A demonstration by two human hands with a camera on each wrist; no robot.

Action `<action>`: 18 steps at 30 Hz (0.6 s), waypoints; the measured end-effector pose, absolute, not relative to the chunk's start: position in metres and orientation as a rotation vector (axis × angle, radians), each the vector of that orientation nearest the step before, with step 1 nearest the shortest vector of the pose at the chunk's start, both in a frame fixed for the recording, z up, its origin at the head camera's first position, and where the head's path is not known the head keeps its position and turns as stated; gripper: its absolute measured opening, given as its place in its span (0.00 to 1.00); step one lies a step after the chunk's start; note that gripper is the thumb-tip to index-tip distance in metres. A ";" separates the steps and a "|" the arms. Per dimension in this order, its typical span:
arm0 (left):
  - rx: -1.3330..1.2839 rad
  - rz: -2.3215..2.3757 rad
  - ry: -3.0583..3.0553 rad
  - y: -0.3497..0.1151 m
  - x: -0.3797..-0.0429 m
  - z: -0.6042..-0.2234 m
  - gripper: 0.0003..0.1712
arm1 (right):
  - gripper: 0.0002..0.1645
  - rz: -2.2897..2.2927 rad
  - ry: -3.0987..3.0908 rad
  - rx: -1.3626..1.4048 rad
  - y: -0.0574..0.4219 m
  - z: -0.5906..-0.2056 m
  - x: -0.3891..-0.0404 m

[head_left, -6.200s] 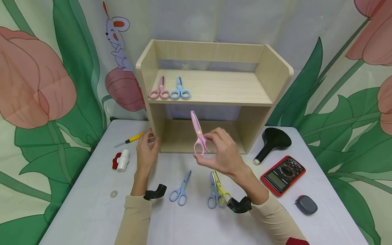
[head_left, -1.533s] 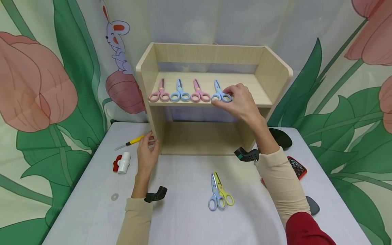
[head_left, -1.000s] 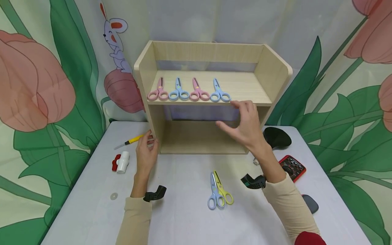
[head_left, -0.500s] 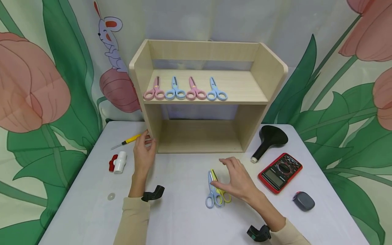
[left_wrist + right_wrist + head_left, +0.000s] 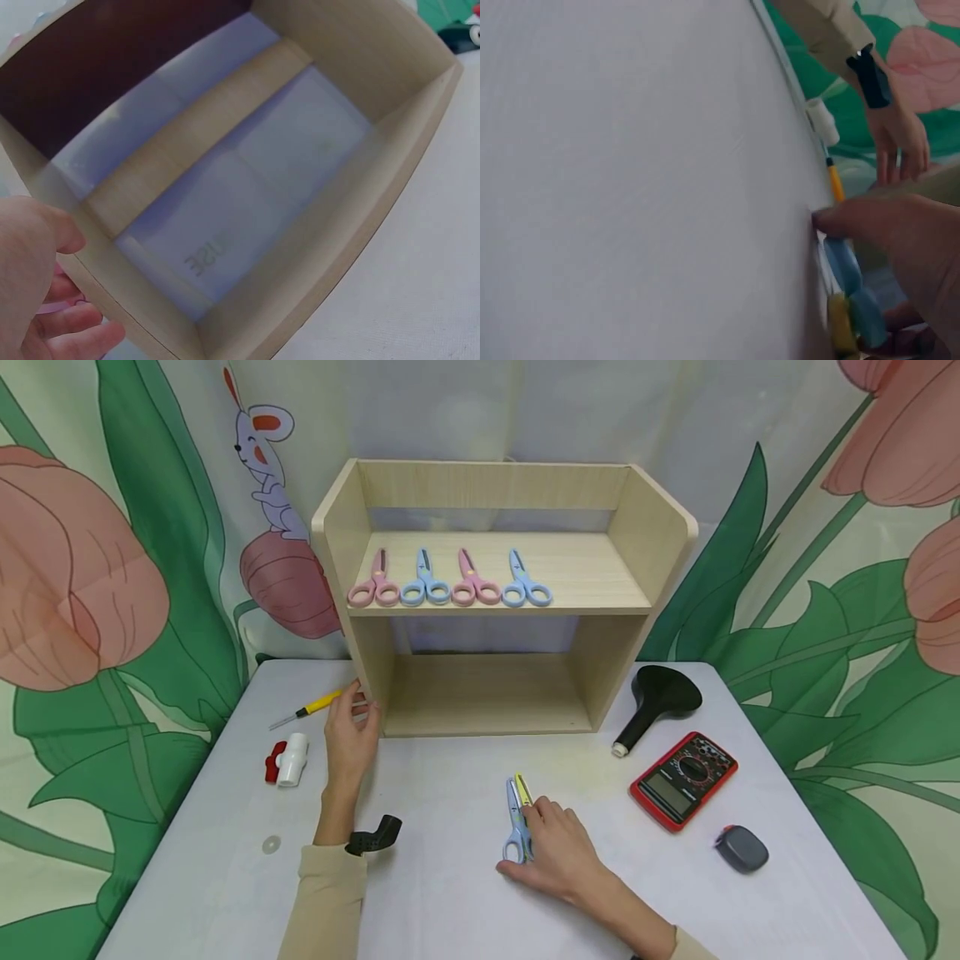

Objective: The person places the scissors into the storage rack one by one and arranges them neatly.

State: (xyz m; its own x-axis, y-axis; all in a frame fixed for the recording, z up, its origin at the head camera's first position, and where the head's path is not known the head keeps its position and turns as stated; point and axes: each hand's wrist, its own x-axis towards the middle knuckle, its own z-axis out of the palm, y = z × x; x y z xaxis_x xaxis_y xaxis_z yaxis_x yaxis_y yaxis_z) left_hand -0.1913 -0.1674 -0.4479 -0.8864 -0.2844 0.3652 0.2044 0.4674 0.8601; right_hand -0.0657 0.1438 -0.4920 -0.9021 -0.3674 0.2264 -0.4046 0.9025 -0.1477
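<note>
In the head view, my right hand (image 5: pixel 558 852) is down on the table over blue scissors (image 5: pixel 515 835), its thumb beside a handle ring and its fingers bent over the other side. Yellow scissors (image 5: pixel 522 788) lie against them, mostly hidden by the hand. The right wrist view shows the blue handles (image 5: pixel 844 264) between thumb and fingers. My left hand (image 5: pixel 351 735) rests at the left side of a wooden shelf unit (image 5: pixel 487 612); its thumb (image 5: pixel 69 234) touches the panel's edge. Pink scissors (image 5: pixel 373 589) and blue scissors (image 5: pixel 424 589) alternate along the upper shelf.
At left are a yellow screwdriver (image 5: pixel 318 702), a red and white valve (image 5: pixel 291 760) and a small disc (image 5: pixel 271 844). A black flared tool (image 5: pixel 660 693), a red multimeter (image 5: pixel 682 781) and a grey tape measure (image 5: pixel 742 848) lie at right.
Pink scissors, then blue scissors, were set on the upper shelf by the right hand. It let go, came back down and closed over the blue scissors on the table. The left hand stayed put.
</note>
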 end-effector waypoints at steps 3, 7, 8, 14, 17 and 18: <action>0.061 -1.407 -2.249 -0.168 -0.191 -0.448 0.28 | 0.43 0.265 -2.830 0.632 0.141 -0.489 -0.064; 0.047 -1.423 -2.230 -0.168 -0.192 -0.449 0.27 | 0.41 0.296 -2.847 0.634 0.139 -0.485 -0.066; 0.046 -1.427 -2.227 -0.168 -0.192 -0.449 0.27 | 0.41 0.325 -2.861 0.620 0.139 -0.484 -0.067; 0.048 -1.425 -2.220 -0.169 -0.193 -0.450 0.27 | 0.34 0.676 -2.855 0.508 0.143 -0.475 -0.074; 0.048 -1.430 -2.217 -0.169 -0.193 -0.450 0.27 | 0.34 0.766 -2.723 0.584 0.146 -0.468 -0.078; 0.049 -1.432 -2.216 -0.169 -0.193 -0.450 0.27 | 0.34 0.776 -2.658 0.638 0.147 -0.464 -0.080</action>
